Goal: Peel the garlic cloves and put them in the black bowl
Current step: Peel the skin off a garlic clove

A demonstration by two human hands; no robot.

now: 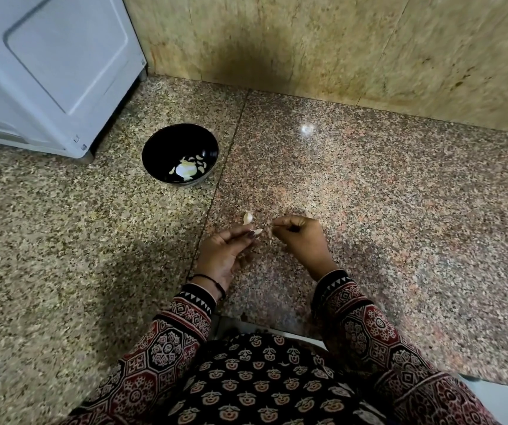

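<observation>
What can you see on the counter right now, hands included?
bowl: one, black, back left on the counter, beside the appliance
garlic pieces: several, pale, inside the bowl
loose clove: one, whitish, on the counter just beyond the hands
held clove: one, pale, in the left hand's grip
peel: one thin strip, pale, apparently at the right fingertips
appliance: one, white, back left corner
wall: tan stone, behind the counter
left hand: pinches the held clove
right hand: fingers curled, pinching the peel
</observation>
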